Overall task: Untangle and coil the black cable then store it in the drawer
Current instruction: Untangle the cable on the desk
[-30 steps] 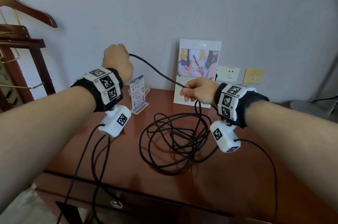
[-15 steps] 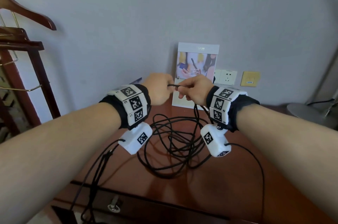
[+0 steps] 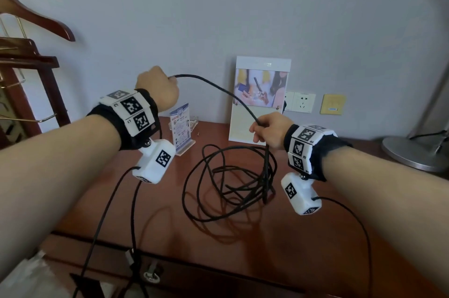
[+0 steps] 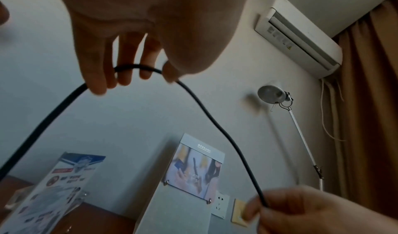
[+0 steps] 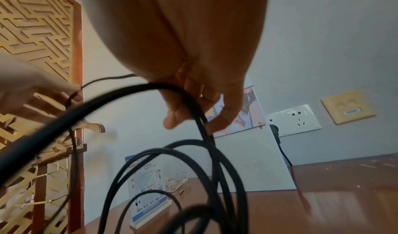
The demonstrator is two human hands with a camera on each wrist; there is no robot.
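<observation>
The black cable (image 3: 230,183) lies in a loose tangle of loops on the red-brown desk (image 3: 303,237). My left hand (image 3: 158,88) is raised at the left and grips the cable, whose strand (image 4: 215,123) passes under its curled fingers (image 4: 120,70). From there the cable arcs down to my right hand (image 3: 267,130), which holds several strands (image 5: 204,127) above the pile. Those strands hang from it into the tangle. A drawer front with a ring pull (image 3: 151,275) sits at the desk's near edge.
A small brochure stand (image 3: 181,127) and a tall picture board (image 3: 260,100) stand at the back of the desk by the wall sockets (image 3: 302,103). A lamp base (image 3: 413,154) sits far right. A wooden clothes stand (image 3: 29,66) is at the left.
Half a second ago both hands met above the pile. Now my left hand has swung up and to the left, drawing a length of cable out from my right hand.
</observation>
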